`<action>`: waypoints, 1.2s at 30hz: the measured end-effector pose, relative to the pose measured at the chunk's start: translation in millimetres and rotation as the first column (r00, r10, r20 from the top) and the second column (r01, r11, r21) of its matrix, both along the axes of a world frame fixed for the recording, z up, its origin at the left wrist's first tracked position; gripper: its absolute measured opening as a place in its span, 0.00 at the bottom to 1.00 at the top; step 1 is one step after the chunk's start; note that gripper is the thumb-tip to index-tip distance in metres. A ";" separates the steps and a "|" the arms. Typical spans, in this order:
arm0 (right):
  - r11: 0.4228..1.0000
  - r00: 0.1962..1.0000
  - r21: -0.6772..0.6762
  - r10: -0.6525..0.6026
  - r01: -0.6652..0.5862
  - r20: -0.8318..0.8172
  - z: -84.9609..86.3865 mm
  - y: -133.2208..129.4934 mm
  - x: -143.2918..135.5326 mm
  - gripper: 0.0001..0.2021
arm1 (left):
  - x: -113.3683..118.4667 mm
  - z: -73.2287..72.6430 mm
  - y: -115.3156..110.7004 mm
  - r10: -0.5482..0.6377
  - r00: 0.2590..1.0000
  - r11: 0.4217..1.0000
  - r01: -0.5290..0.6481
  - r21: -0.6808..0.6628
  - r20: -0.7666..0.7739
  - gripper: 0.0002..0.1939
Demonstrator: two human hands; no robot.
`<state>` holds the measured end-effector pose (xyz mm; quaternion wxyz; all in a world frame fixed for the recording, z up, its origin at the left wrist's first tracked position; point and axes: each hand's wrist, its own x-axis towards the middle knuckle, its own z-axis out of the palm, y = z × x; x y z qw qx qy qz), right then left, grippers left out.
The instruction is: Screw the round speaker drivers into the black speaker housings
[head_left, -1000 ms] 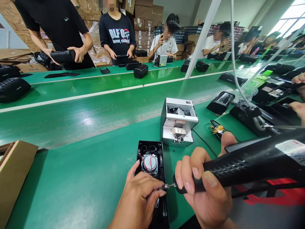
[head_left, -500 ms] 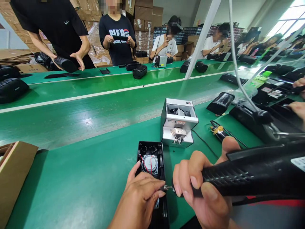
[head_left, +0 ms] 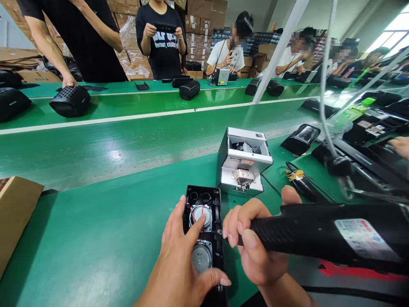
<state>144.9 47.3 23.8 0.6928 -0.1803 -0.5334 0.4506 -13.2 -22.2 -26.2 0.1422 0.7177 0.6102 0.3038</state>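
A long black speaker housing (head_left: 218, 256) lies on the green mat, with two round speaker drivers (head_left: 202, 256) and red wires inside. My left hand (head_left: 182, 251) is spread over the housing's left side, fingers apart, one fingertip by the upper driver. In my right hand (head_left: 255, 238) is a black electric screwdriver (head_left: 306, 232), held roughly level, its tip end pointing left at the housing's right edge. A small metal bit shows at that edge, beside a screw post; whether a screw is on it cannot be made out.
A grey-white screw feeder (head_left: 244, 162) stands just behind the housing. A cardboard box (head_left: 19, 217) is at the left. Black speaker shells (head_left: 300, 139) and a cable lie right. Across the green conveyor (head_left: 128, 145), several people handle parts; a person's hand (head_left: 401, 147) shows far right.
My left hand has opened from its pinch at the bit and spread over the housing. The screwdriver has moved left and slightly up. Across the conveyor, a person has put down a speaker.
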 end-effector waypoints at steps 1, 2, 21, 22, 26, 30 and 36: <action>1.000 1.000 -0.002 0.004 -0.004 0.008 -2.5 0.9 -1.1 0.32 | 0.0 -0.8 0.1 -0.002 1.000 1.000 0.002 -0.005 0.009 0.61; 1.000 1.000 -0.003 0.005 -0.005 0.014 -4.6 1.7 -1.8 0.32 | 0.2 -1.1 0.1 -0.003 1.000 1.000 0.003 -0.009 0.017 0.61; 0.998 0.997 -0.002 0.058 -0.058 0.059 -25.8 5.7 -0.3 0.34 | 8.9 15.2 -2.1 0.036 0.997 0.996 -0.030 -0.079 0.073 0.60; 0.997 0.994 0.012 0.071 -0.072 0.084 -28.8 5.3 0.8 0.34 | 10.9 17.6 -2.1 0.052 0.995 0.994 -0.044 -0.097 0.083 0.60; 1.000 0.986 0.009 0.021 -0.023 0.163 -38.2 5.1 2.3 0.32 | 17.0 20.8 -3.3 0.108 0.986 0.985 -0.090 -0.145 0.125 0.57; 0.997 0.991 -0.069 -0.009 0.018 0.130 -41.1 4.8 1.7 0.27 | 8.8 19.7 -3.9 0.109 0.991 0.972 -0.088 -0.218 0.084 0.49; 0.993 0.983 -0.100 -0.044 0.063 0.179 -51.5 2.3 1.4 0.22 | -19.5 31.7 7.8 -0.030 0.995 0.899 0.070 -0.432 0.098 0.39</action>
